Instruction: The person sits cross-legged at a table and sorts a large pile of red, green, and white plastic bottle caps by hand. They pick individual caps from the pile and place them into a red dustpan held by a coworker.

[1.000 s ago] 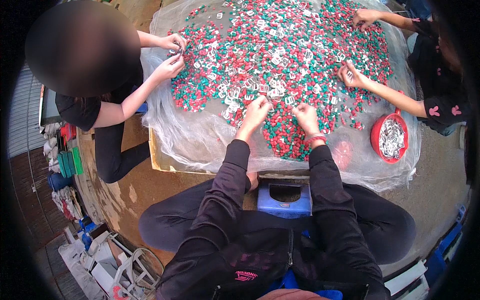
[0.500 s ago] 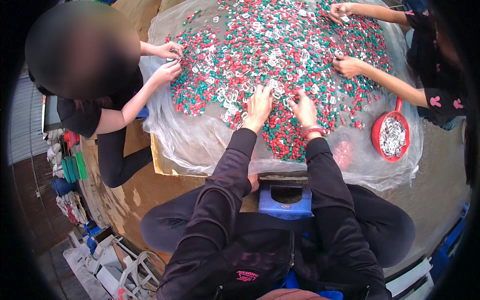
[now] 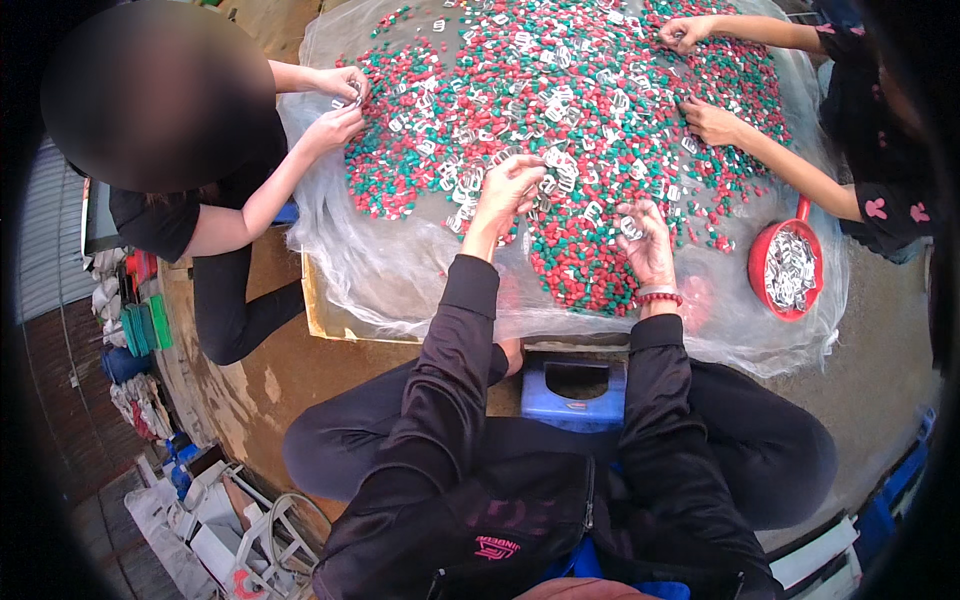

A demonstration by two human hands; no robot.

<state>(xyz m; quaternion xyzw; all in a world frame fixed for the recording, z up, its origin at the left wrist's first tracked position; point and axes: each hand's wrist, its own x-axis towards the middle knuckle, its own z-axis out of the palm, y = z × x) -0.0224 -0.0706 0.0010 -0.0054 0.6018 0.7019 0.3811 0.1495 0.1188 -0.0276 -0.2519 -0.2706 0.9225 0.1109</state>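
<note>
A wide heap of small red, green and white pellets (image 3: 590, 265) covers the sheeted table, with white slotted buckles (image 3: 467, 185) scattered through it. Over the near middle of the heap, my left hand (image 3: 508, 190) is closed, and a white buckle (image 3: 547, 184) shows at its fingertips. My right hand (image 3: 652, 248), a red bracelet at its wrist, is raised above the near right part of the heap. Between its thumb and fingers it grips another white buckle (image 3: 630, 228). More buckles lie in a loose cluster just beyond my left fingertips.
A red handled pan (image 3: 757, 268) full of white buckles stands at the table's right. Clear plastic sheeting (image 3: 390, 290) drapes over the edges. Co-workers' hands (image 3: 335, 125) work at the left, others at the right (image 3: 712, 122). A blue stool (image 3: 545, 400) sits under the near edge.
My right hand has moved right and toward me, lifting a white buckle from the heap. My left hand has drawn slightly left. The right co-worker's nearer hand has shifted slightly.
</note>
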